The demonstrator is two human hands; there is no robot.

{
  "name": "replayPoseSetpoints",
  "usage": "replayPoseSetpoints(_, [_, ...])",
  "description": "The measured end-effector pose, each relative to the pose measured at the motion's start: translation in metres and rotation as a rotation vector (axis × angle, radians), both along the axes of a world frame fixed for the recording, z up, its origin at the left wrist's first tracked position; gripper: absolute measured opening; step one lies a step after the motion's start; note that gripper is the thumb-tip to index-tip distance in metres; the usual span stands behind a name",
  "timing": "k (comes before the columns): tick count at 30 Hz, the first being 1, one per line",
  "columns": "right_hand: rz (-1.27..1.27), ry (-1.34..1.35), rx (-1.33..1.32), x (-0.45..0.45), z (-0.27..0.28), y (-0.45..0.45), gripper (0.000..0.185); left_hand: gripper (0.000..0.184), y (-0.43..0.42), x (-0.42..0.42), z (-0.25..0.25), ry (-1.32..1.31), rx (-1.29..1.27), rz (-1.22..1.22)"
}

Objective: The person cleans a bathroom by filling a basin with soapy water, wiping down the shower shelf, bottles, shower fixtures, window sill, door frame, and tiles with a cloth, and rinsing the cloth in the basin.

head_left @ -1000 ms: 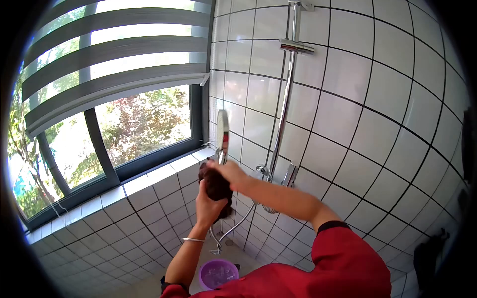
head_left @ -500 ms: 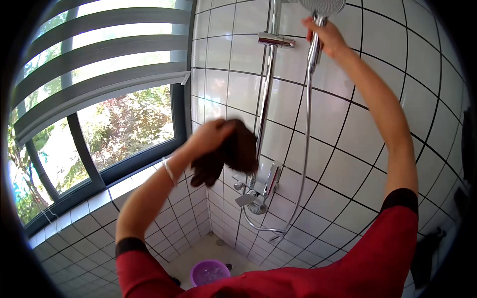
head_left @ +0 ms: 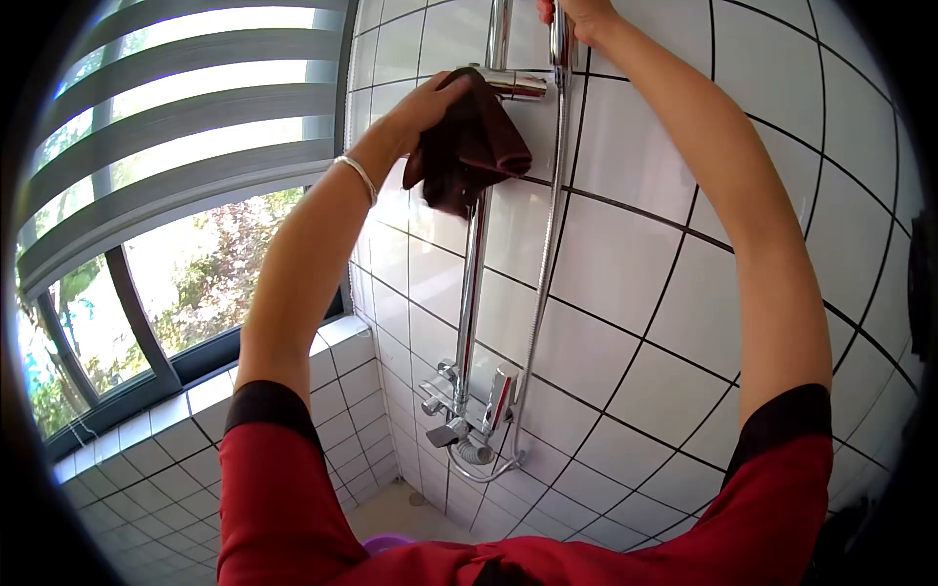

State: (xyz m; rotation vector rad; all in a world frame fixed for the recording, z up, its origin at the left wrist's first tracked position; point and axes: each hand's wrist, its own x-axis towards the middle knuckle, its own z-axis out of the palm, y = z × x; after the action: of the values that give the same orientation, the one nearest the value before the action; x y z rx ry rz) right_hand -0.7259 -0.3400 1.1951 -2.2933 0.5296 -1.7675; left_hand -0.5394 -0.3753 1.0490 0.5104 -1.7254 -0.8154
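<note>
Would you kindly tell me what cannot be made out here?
In the head view:
Shower handle and right grip: partly cut off by the top edge.
Rail bracket: partly hidden behind the brown cloth.
Purple basin: mostly hidden by the red shirt, contents unseen.
Dark item at far right: running into the black border, too dark to identify.

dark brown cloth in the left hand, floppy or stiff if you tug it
The dark brown cloth is probably floppy, since it droops in folds from the left hand. It seems fairly light, as that hand alone holds it up.
</note>
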Motion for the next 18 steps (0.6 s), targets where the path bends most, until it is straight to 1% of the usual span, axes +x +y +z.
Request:
replayPoseSetpoints(1, [0.006, 0.002, 0.013, 0.0, 0.003, -0.006, 0.024, 0.044, -0.01, 0.0, -0.005, 0.145, -0.013, -0.165])
replayPoseSetpoints(2, [0.038, 0.019, -0.016, 0.003, 0.004, -0.003, 0.024, 0.044, -0.014, -0.001, -0.008, 0.15, -0.011, -0.159])
replayPoseSetpoints(3, [0.045, 0.026, -0.012, 0.006, 0.007, -0.004, 0.024, 0.04, -0.019, -0.004, -0.011, 0.241, -0.003, -0.213])
replayPoseSetpoints(4, [0.159, 0.023, 0.015, 0.01, 0.007, -0.005, 0.024, 0.037, -0.023, -0.006, -0.015, 0.334, 0.006, -0.267])
replayPoseSetpoints(5, [0.273, 0.018, 0.04, 0.012, 0.009, -0.009, 0.024, 0.037, -0.03, -0.006, -0.016, 0.34, 0.008, -0.26])
replayPoseSetpoints(6, [0.375, 0.024, 0.114, 0.016, 0.012, -0.014, 0.022, 0.034, -0.037, -0.006, -0.016, 0.358, 0.015, -0.309])
replayPoseSetpoints(7, [0.378, 0.029, 0.118, 0.017, 0.013, -0.018, 0.022, 0.031, -0.045, -0.007, -0.017, 0.376, 0.024, -0.359])
replayPoseSetpoints(9, [0.334, 0.061, 0.195, 0.022, 0.015, -0.02, 0.022, 0.029, -0.036, -0.005, -0.015, 0.389, 0.038, -0.337])
replayPoseSetpoints(11, [0.381, 0.105, 0.257, 0.03, 0.005, -0.016, 0.021, 0.03, -0.035, -0.001, -0.016, 0.286, 0.136, -0.405])
replayPoseSetpoints(12, [0.296, 0.068, 0.225, 0.034, 0.0, -0.012, 0.021, 0.031, -0.034, -0.007, -0.016, 0.372, 0.116, -0.359])
replayPoseSetpoints(13, [0.211, 0.033, 0.195, 0.039, -0.005, -0.011, 0.022, 0.031, -0.018, -0.012, -0.015, 0.381, 0.126, -0.354])
replayPoseSetpoints(14, [0.266, 0.007, 0.199, 0.042, -0.003, -0.013, 0.022, 0.032, 0.007, -0.014, -0.011, 0.416, 0.169, -0.239])
replayPoseSetpoints(15, [0.258, 0.016, 0.192, 0.048, -0.003, -0.015, 0.023, 0.034, 0.019, -0.016, -0.014, 0.453, 0.224, -0.109])
replayPoseSetpoints(16, [0.199, 0.03, 0.161, 0.044, -0.005, -0.026, 0.026, 0.035, -0.041, -0.015, -0.011, 0.437, 0.115, -0.244])
replayPoseSetpoints(17, [0.103, 0.066, 0.122, 0.041, -0.008, -0.037, 0.032, 0.031, -0.03, -0.017, -0.015, 0.381, 0.179, -0.174])
replayPoseSetpoints(18, [-0.027, 0.115, 0.06, 0.037, -0.003, -0.048, 0.038, 0.029, -0.026, -0.025, -0.031, 0.451, 0.115, -0.135])
